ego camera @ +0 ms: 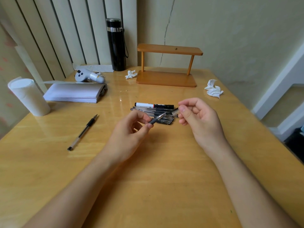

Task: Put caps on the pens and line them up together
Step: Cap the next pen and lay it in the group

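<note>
My left hand point(131, 130) grips an uncapped gel pen point(157, 118) by its dark grip, tip pointing up and right. My right hand point(195, 116) pinches a clear pen cap point(174, 111) just beyond that tip, a small gap between them. Behind both hands, several capped pens point(156, 111) lie side by side on the wooden table point(164, 178), with a white-and-black marker point(153, 105) at the far edge of the row. Another uncapped gel pen point(83, 132) lies alone on the table to the left, tip pointing away from me.
On the left stand a roll of white paper point(28, 96), a stack of white sheets point(75, 93) and a grey controller point(88, 76). At the back are a black flask point(116, 45), a small orange wooden shelf point(167, 66) and two crumpled tissues point(213, 88).
</note>
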